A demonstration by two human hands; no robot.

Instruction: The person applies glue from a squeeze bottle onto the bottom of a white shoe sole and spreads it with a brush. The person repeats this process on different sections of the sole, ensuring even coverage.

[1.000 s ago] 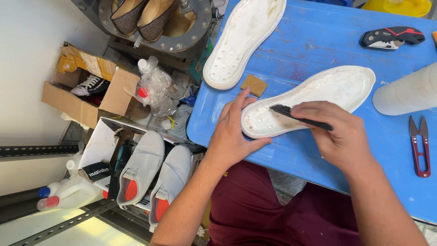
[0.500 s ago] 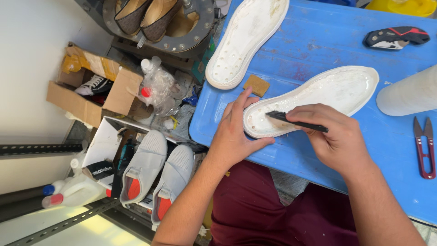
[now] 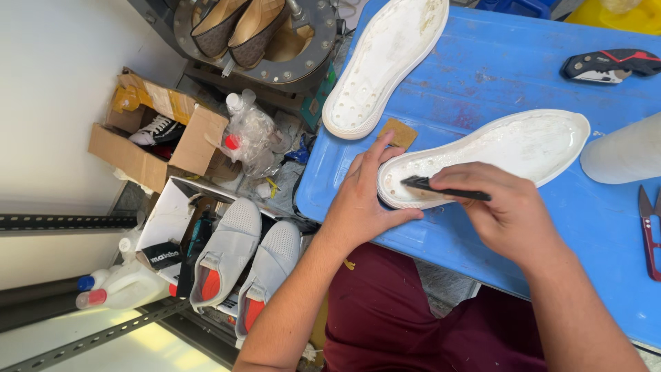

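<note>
Right hand point(image 3: 513, 217) grips black brush point(image 3: 441, 189), bristles on white shoe sole point(image 3: 523, 145) | left hand point(image 3: 361, 200) spread flat, steadying sole's heel | blue table point(image 3: 482, 76)

A blue counter point(image 3: 482, 69) carries two white soles: one point(image 3: 544, 141) under both hands, the other point(image 3: 385, 58) beyond the left hand point(image 3: 361, 200) (a tan sponge point(image 3: 398, 131) between them); red snips point(image 3: 648, 231) lie right of the right hand point(image 3: 509, 213).
</note>
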